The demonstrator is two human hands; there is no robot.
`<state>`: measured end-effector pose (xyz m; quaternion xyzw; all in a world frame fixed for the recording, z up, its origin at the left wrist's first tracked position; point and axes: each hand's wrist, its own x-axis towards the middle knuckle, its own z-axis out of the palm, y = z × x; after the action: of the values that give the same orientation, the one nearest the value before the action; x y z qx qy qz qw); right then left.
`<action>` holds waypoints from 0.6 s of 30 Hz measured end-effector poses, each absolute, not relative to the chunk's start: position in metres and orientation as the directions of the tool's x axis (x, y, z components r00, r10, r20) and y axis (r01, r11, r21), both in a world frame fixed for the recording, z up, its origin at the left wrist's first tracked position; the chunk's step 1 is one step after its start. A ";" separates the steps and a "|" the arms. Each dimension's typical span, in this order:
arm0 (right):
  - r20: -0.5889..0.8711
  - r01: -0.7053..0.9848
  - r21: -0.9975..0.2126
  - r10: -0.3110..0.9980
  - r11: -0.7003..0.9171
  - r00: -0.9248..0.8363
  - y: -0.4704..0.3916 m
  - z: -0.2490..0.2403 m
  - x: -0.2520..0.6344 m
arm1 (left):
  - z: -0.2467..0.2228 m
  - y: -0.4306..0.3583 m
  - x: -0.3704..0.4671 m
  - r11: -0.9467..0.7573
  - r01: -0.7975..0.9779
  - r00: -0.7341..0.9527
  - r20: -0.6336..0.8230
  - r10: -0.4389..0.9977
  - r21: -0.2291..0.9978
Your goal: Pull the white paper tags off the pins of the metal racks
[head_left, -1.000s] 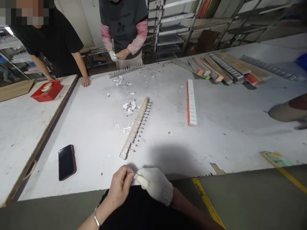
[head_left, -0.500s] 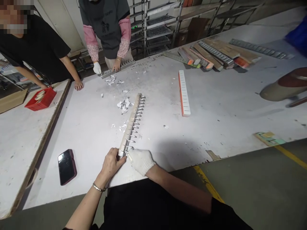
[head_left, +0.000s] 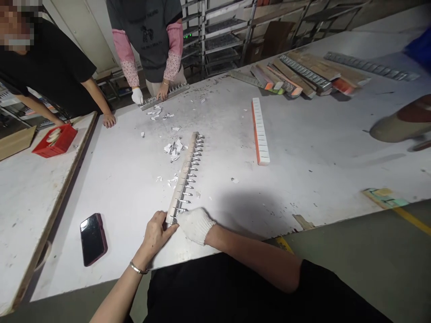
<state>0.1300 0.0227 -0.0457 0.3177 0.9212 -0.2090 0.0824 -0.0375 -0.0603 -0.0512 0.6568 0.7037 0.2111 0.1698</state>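
A long pale bar [head_left: 182,184] with a row of small metal pieces sticking out along its right side lies slanted on the white table [head_left: 215,134]. My bare left hand [head_left: 157,233], with a bracelet at the wrist, grips the bar's near end, thumb at its bottom edge. On the right of that same end is my right hand [head_left: 195,225] in a white knitted glove. Its fingers are closed by the lowest metal pieces, and what they pinch is too small to make out.
White scraps [head_left: 174,149] lie left of the bar, a phone [head_left: 93,239] at the near left. An orange-and-white bar [head_left: 260,132] stands right; stacked bars [head_left: 303,74] lie behind. Two people work across the table near a red bin [head_left: 55,141].
My gloved right hand has shifted slightly beside the bar's near end, its forearm a little higher. My left hand keeps its hold. The whole view has shifted slightly.
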 end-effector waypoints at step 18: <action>0.006 0.598 -0.556 0.722 0.577 -0.692 0.029 -0.034 0.185 | -0.018 -0.041 -0.048 0.343 -0.112 -0.150 -0.357 0.922 0.933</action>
<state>0.1850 0.0288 -0.0341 0.3748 0.8803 -0.2663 -0.1166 -0.0485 -0.0409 -0.0183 0.3374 0.6003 0.4634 0.5578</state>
